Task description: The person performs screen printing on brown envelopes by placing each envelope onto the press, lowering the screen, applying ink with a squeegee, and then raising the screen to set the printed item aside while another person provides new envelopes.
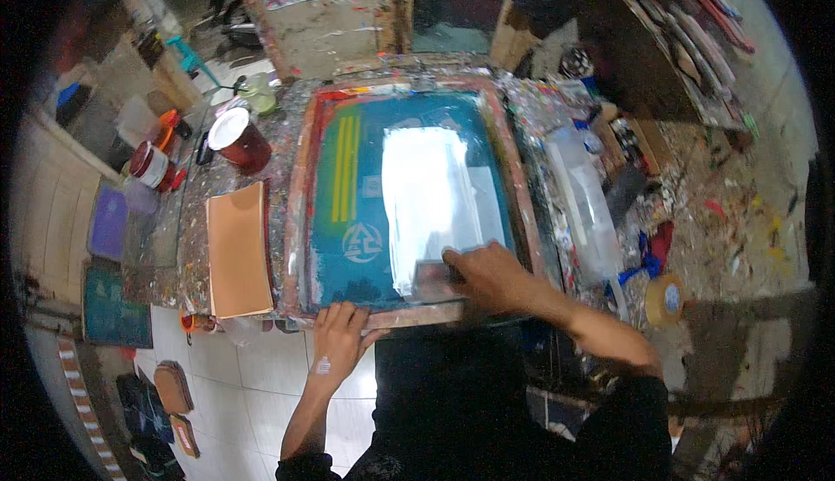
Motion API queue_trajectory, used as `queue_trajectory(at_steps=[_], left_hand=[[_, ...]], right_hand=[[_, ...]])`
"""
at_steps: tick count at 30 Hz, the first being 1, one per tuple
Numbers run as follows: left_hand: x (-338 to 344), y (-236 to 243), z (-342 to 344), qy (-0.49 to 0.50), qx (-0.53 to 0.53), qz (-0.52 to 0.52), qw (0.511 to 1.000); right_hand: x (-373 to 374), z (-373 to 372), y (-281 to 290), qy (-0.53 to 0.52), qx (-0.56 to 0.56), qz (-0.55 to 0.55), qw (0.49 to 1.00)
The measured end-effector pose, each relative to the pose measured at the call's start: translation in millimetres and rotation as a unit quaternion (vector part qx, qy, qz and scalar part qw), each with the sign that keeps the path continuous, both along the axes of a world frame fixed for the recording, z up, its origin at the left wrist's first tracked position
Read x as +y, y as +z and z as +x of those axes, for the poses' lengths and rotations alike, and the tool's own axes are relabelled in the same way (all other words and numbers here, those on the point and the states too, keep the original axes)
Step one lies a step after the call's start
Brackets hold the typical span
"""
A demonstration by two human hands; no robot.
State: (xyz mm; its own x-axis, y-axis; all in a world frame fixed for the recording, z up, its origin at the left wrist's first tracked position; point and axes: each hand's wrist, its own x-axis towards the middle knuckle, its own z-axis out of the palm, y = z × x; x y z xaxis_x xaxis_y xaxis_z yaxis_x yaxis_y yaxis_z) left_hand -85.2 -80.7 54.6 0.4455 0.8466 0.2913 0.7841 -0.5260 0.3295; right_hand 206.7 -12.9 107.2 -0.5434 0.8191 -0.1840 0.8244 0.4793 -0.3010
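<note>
In front of me lies a screen printing frame [518, 187] with a wooden border and teal mesh [350, 282]. The mesh carries yellow stripes and a round emblem left of a broad layer of white ink [420, 187]. My right hand [492, 281] is closed on a squeegee [433, 280], partly hidden by the fingers, at the near end of the white layer. My left hand [341, 335] grips the frame's near edge at its left part, its fingers over the wood and the thumb along the front.
To the left are a stack of brown sheets [237, 250], a dark red tub with a white lid [241, 142] and another tub [152, 166]. At right lie a clear plastic sheet [581, 207] and a tape roll [664, 299]. The table [713, 220] is paint-spattered.
</note>
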Motion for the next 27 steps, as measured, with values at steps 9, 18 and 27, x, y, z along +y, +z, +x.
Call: queue_trajectory(at_steps=[9,18,27], left_hand=[[-5,-2,1,0.007,0.023,-0.053,0.998],[1,-25,-2,0.007,0.009,-0.122,0.992],[-2,-34,-8,0.01,0.062,-0.152,0.986]], right_hand=[[151,-3,-72,-0.045,0.016,0.381,0.923],[195,5,-45,0.036,-0.036,0.152,0.987],[219,3,-61,-0.023,0.011,0.265,0.964]])
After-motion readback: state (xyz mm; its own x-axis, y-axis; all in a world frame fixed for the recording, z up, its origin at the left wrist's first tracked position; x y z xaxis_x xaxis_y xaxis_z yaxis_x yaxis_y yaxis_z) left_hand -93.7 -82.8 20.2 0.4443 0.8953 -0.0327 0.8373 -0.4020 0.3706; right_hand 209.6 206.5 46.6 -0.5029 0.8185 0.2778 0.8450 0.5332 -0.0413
